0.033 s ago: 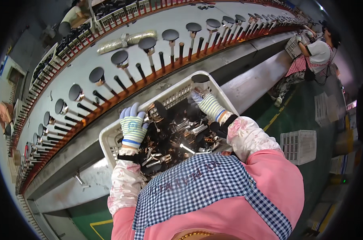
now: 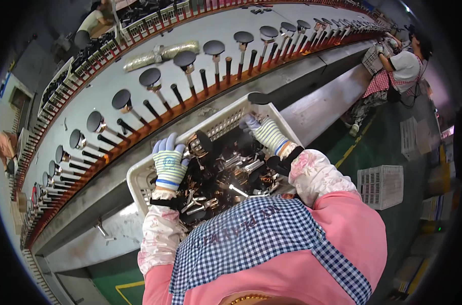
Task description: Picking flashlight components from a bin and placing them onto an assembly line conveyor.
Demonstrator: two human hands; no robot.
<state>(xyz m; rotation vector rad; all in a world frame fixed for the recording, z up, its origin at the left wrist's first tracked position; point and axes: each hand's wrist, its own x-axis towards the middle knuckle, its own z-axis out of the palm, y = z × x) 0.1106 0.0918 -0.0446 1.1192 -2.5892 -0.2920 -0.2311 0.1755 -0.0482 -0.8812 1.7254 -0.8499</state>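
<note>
Both my hands, in striped gloves, are over a white plastic basket (image 2: pixel 134 179) of loose metal and black parts (image 2: pixel 236 165). My left hand (image 2: pixel 169 163) is at its far left rim, with fingers extended over the edge. A black-disc part with a coppery bracket (image 2: pixel 199 144) lies against its thumb side; its stem end runs into the glove, and the grip is partly hidden. My right hand (image 2: pixel 266 134) is at the far right rim, fingers curled and blurred. Just beyond them a black disc (image 2: pixel 260 98) stands out over the rim; whatever joins it to my fingers is hidden.
Past the basket, a curved conveyor (image 2: pixel 139 133) carries upright disc-headed parts (image 2: pixel 214 48) alternating with dark rods (image 2: pixel 204 81). A wrapped roll (image 2: pixel 159 55) lies behind them. To the right, a co-worker (image 2: pixel 398 71) bends over another crate. A white crate (image 2: pixel 381 187) stands on the green floor.
The row of parts on the conveyor has shifted slightly left. The black disc by my right hand has moved a little right. My left hand has barely moved.
</note>
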